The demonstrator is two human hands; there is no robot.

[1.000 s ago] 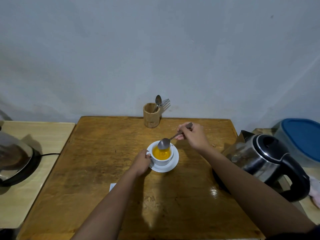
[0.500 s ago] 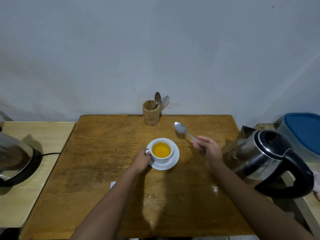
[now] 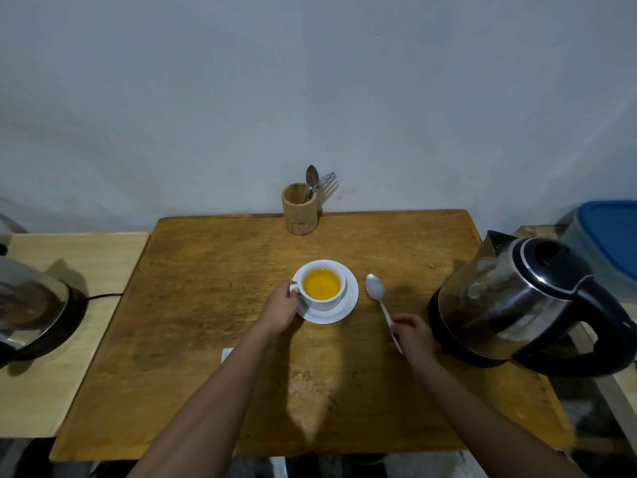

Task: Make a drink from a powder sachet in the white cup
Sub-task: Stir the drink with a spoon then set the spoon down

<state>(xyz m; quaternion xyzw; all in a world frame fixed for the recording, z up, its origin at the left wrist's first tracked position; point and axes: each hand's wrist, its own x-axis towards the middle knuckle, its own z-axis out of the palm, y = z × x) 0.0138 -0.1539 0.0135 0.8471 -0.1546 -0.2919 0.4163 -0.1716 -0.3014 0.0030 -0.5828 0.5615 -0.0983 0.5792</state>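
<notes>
The white cup (image 3: 327, 303) holds orange liquid and stands on a white saucer (image 3: 348, 307) in the middle of the wooden table (image 3: 206, 305). My left hand (image 3: 281, 310) grips the cup's handle at its left side. A metal spoon (image 3: 377, 298) lies low on the table just right of the saucer, bowl pointing away from me. My right hand (image 3: 412, 334) holds the spoon's handle end. A white corner of paper (image 3: 226, 354), perhaps the sachet, peeks out beside my left forearm.
An electric kettle (image 3: 510, 301) stands close to my right hand at the table's right edge. A wooden holder (image 3: 299, 212) with a spoon and fork sits at the back. A steel pot (image 3: 27, 305) rests on the left side table. A blue-lidded container (image 3: 606, 236) is far right.
My right hand lifted the spoon out of the cup, swung it to the right and brought it down beside the saucer. My left hand stayed on the cup's handle.
</notes>
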